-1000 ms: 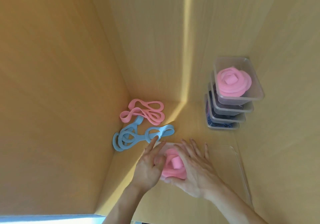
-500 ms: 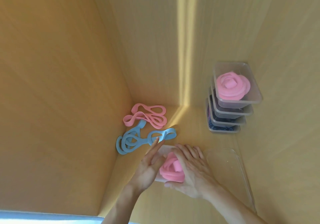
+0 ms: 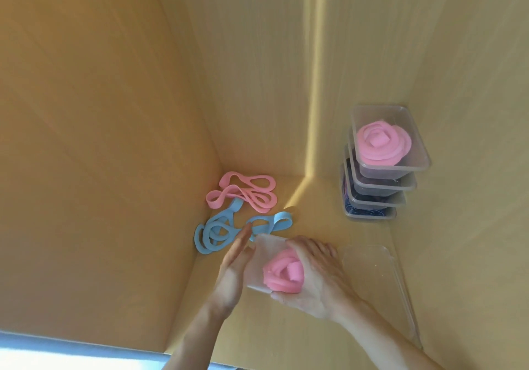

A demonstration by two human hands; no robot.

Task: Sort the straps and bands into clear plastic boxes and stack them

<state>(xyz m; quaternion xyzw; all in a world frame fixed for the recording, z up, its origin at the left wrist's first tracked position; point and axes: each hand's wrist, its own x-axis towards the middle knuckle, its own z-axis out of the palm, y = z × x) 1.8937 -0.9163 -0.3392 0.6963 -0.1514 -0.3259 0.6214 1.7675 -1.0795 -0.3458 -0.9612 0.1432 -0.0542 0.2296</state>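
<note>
2 hands on box (image 3: pixel 259 266) | R grip (image 3: pixel 317 281) clasps it | L grip (image 3: pixel 233 269) flat against side

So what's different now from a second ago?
The small clear box with the rolled pink band has been tipped up off the surface: the right hand cradles it, the left hand steadies its side. The loose pink and blue bands, the stack and the lid stayed put.

My 2 forearms are bare, no sleeves reaching them. My left hand (image 3: pixel 233 272) and right hand (image 3: pixel 315 281) wear no gloves or rings.
</note>
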